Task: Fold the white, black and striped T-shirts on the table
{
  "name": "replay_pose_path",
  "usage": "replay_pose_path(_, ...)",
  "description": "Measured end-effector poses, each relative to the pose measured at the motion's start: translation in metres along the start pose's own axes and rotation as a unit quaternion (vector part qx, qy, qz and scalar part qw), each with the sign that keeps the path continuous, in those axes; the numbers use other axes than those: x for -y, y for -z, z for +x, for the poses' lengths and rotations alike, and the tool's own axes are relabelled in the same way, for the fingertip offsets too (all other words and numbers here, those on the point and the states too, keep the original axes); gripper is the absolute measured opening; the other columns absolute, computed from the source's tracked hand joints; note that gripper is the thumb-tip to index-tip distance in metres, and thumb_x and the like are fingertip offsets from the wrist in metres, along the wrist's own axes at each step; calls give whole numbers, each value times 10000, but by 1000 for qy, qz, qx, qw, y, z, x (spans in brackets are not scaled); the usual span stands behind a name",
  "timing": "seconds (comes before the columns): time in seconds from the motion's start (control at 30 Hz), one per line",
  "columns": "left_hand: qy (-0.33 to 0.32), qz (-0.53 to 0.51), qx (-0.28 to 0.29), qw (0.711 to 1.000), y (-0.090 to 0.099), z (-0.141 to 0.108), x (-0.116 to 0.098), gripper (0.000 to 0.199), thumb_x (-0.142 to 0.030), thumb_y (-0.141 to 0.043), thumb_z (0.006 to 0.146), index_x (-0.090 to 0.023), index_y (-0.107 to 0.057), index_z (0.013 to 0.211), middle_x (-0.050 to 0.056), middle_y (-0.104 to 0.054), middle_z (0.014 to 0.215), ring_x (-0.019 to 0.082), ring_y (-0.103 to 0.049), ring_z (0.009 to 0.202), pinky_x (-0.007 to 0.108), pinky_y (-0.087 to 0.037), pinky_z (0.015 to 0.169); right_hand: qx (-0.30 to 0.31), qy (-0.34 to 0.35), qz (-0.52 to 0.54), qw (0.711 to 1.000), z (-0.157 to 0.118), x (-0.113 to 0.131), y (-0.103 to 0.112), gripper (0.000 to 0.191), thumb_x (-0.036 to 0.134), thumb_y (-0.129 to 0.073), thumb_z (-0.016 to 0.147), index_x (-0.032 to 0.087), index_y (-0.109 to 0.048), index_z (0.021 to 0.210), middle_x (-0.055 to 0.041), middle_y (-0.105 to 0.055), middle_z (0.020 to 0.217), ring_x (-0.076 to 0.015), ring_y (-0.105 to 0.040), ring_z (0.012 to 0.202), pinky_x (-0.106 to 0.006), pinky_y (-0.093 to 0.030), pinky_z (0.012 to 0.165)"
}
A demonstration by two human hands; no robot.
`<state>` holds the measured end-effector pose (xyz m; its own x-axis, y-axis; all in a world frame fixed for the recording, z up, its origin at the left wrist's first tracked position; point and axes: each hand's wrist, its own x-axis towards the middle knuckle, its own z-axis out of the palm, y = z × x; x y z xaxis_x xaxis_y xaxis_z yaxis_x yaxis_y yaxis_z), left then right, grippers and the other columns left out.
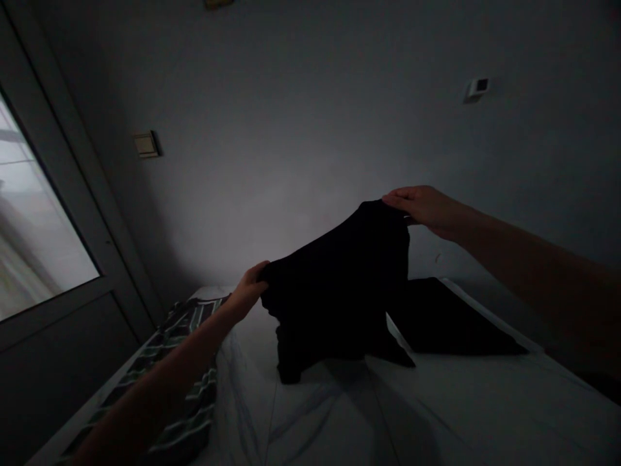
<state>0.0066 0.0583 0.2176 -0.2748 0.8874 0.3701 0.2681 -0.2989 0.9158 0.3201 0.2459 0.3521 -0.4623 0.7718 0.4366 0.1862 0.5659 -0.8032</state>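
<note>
A black garment (334,298) hangs stretched between my two hands, its lower edge at or just above the pale surface; its exact kind is lost in the dark. My left hand (252,285) pinches its left upper corner. Higher up, my right hand (422,206) grips the right upper corner between thumb and fingers, so the top edge slopes up to the right. Behind it on the right lies a flat black folded cloth (456,320). Under my left forearm, a dark striped cloth (194,414) is spread along the left side.
The pale, marble-patterned surface (310,427) reaches back to a grey wall (310,116). A light switch (146,144) and a small white device (478,87) are on that wall. At far left stands a door with a glass pane (33,220). The room is dim.
</note>
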Motion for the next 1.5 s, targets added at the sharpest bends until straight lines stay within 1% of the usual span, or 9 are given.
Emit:
replay_pose_path(0.17,23,-112,11,993,-2,-4,-9,366,-243,-582,638,-210,-536,1000,-38,-553,747,113,-498,601,194,-376,498,-27,-42,23,998,-2,-18,-15,265,401,-643,871,216,-623,682,-6,-595,655,-152,-557,611,-299,-477,614)
replay_pose_path(0.3,-2,-73,47,996,3,-6,-12,522,-292,-687,743,-289,-459,1212,-31,-620,959,127,-577,758,215,-457,635,-10,-81,71,994,-7,-26,-24,279,439,-670,845,218,-621,682,-14,-620,654,-162,-584,616,-290,-492,591)
replay_pose_path(0.53,-29,77,-3,997,21,0,-1,289,-390,-724,763,-183,-619,935,-16,-599,753,105,-529,683,192,-387,570,57,-61,12,996,-12,-41,-10,332,518,-799,687,210,-673,686,-2,-600,591,-152,-546,540,-287,-455,515)
replay_pose_path(0.87,13,-15,33,999,30,5,5,428,-563,-699,775,-222,-460,868,-104,-422,595,25,-255,397,153,-175,385,107,-25,-52,993,-12,-67,4,356,528,-846,565,217,-714,678,-2,-675,664,-173,-593,644,-310,-460,632)
replay_pose_path(1.0,3,156,119,981,-7,-20,13,307,-504,-604,861,-206,-543,902,-47,-503,676,85,-448,556,202,-344,496,108,-35,0,994,-23,-58,-21,380,550,-820,595,208,-704,712,-7,-665,666,-156,-579,611,-280,-449,575)
replay_pose_path(1.13,-8,231,205,951,-83,-67,47,383,-530,-670,801,-223,-575,1009,65,-611,959,226,-586,877,371,-479,763,101,-95,65,988,-31,-47,-50,318,495,-797,668,214,-660,729,0,-616,611,-138,-537,542,-257,-430,498)
replay_pose_path(1.3,37,264,116,957,-167,-97,112,799,-427,-872,559,-212,-497,1231,218,-473,1288,431,-453,1231,547,-369,1024,68,-159,146,974,-44,-40,-64,230,414,-771,744,211,-669,777,-40,-664,702,-177,-616,637,-301,-526,597)
replay_pose_path(1.4,38,279,87,956,-181,-87,142,547,-235,-703,716,-179,-487,1215,210,-492,1279,412,-451,1257,546,-360,1035,28,-158,166,973,-61,-62,-63,261,455,-760,750,219,-678,826,-44,-690,774,-197,-649,722,-316,-550,660)
replay_pose_path(1.5,55,265,93,958,-168,-70,155,280,-74,-513,753,-203,-532,1001,116,-594,1030,319,-577,1043,451,-433,926,-22,-172,174,969,-88,-111,-62,312,495,-768,713,225,-675,839,-32,-699,799,-195,-654,747,-306,-545,670)
